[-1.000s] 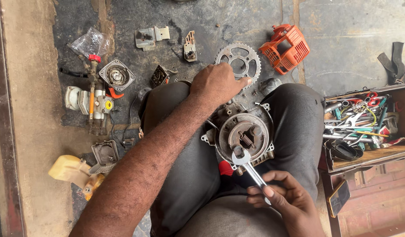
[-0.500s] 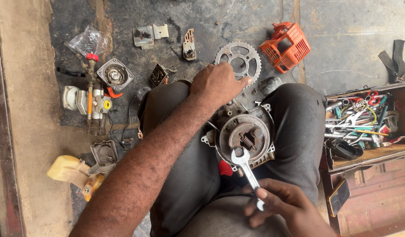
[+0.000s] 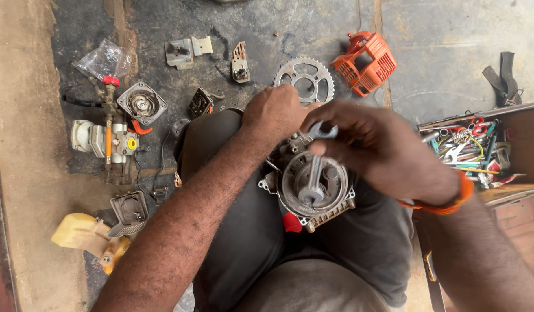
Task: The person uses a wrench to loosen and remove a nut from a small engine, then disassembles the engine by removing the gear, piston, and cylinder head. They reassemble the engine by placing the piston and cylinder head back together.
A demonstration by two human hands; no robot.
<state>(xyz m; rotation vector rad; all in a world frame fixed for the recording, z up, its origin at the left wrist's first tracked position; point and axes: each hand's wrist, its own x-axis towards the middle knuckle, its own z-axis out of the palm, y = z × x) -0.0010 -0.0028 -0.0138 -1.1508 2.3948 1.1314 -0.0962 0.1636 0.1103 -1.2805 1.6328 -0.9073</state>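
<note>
Right hand [image 3: 377, 147] holds spanner [image 3: 314, 167], seemingly touching engine [image 3: 313, 188].

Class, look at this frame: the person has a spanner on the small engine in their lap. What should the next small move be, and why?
Probably turning the spanner. Its lower end sits at the hub of the round engine part, the right hand grips its upper end, and the left hand braces the engine's top edge, so everything looks set for a turn.

Stained concrete floor [image 3: 452, 40], wooden toolbox [image 3: 527, 124]
</note>
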